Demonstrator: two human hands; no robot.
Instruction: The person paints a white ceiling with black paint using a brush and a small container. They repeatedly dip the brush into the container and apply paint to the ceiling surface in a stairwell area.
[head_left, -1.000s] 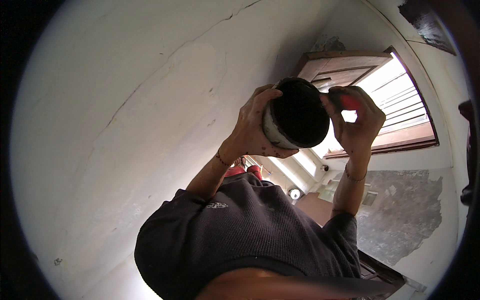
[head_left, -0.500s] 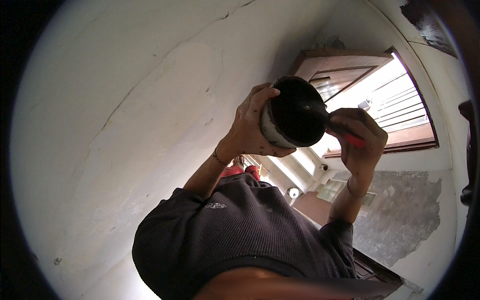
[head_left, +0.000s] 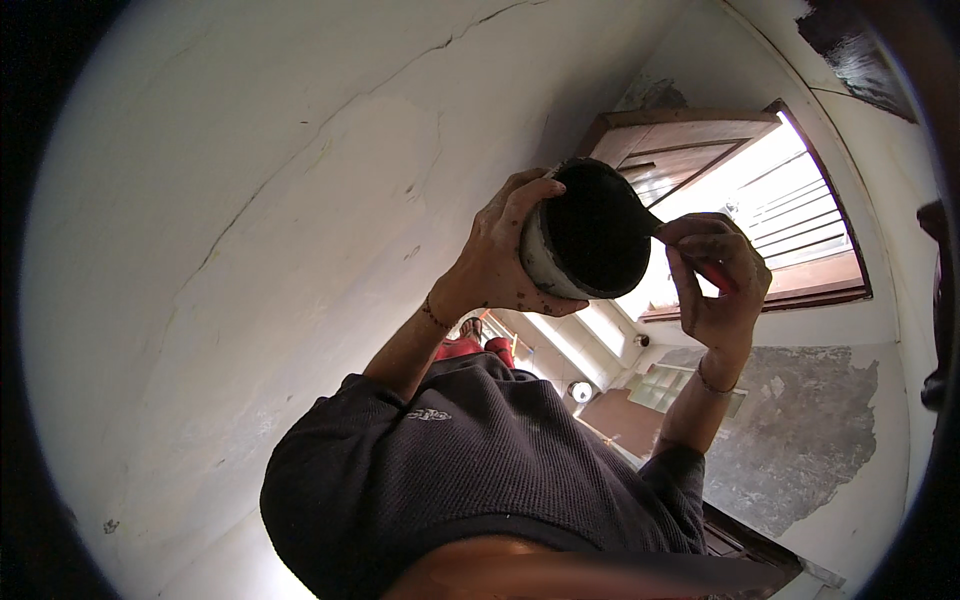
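My left hand (head_left: 493,250) is wrapped round the side of a round, whitish pot (head_left: 542,255) stained dark, its thumb over the rim; the pot is tilted so its black inside shows. In my right hand (head_left: 715,265), fingers closed, is a small tool (head_left: 723,275) with a red handle, possibly a brush. The tool's dark end meets the pot's right rim, and its tip is too dark to make out.
A cracked white wall (head_left: 220,260) fills the left. At upper right are a barred window (head_left: 795,205) and an open wooden shutter (head_left: 685,140). A grey peeled patch (head_left: 800,430) marks the right wall. My red-clad legs (head_left: 458,346) show below the pot.
My right hand dropped lower from a second ago, with the tool turning, and has shifted slightly left since half a second ago. My left hand holds the pot in nearly the same place.
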